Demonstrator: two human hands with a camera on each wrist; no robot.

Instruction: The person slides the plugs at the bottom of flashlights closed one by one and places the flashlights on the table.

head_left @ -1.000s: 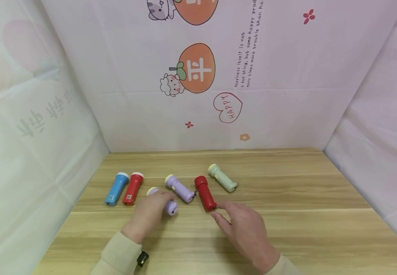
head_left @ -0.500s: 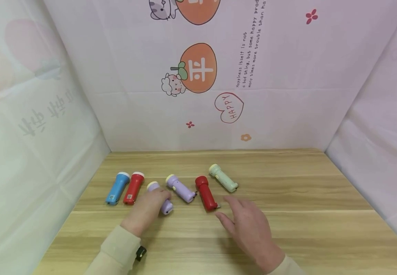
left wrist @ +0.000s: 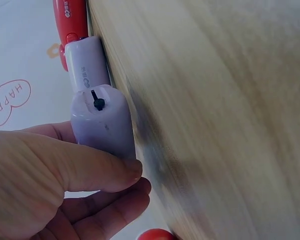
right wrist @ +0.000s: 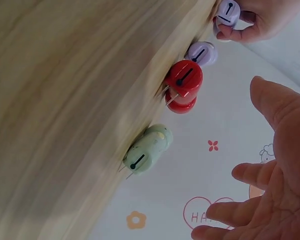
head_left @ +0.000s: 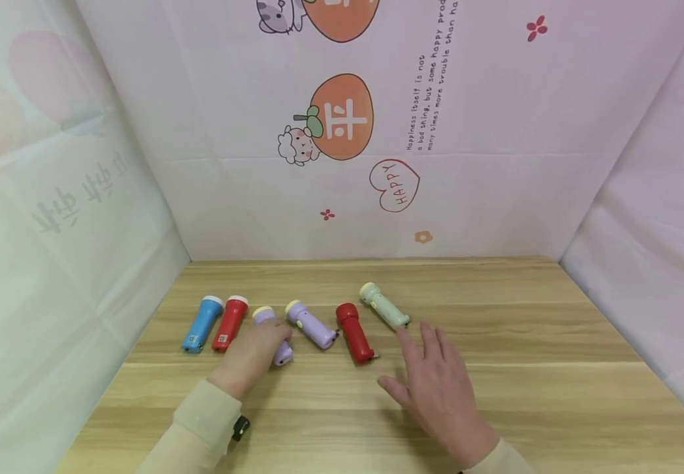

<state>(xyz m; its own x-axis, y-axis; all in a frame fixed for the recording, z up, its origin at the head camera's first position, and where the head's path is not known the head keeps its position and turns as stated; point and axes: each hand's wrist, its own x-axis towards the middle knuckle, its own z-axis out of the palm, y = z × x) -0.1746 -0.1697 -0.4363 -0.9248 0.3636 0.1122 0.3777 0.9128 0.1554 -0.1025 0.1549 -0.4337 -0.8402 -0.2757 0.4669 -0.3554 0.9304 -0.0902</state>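
My left hand (head_left: pixel 254 352) grips a small purple flashlight (left wrist: pixel 104 122) around its body, thumb on one side and fingers on the other. Its pale yellow head shows past the fingers in the head view. Just to the right lies a second purple flashlight (head_left: pixel 313 326). My right hand (head_left: pixel 439 382) hovers with spread fingers and holds nothing. Nearest to it are a green flashlight (head_left: pixel 384 307), beyond the fingertips, and a dark red flashlight (head_left: pixel 355 334) to the left. Prongs stick out of the red and green tail ends in the right wrist view.
Left of my left hand, a blue flashlight (head_left: pixel 202 324) and a red flashlight with a white head (head_left: pixel 230 324) lie side by side. The wooden table (head_left: pixel 531 421) is bounded by a printed white cloth (head_left: pixel 484 197) at the back and both sides.
My left hand has moved the purple flashlight left and slightly back, and turned it more upright in view. My right hand has left the dark red flashlight, moving right and spreading its fingers.
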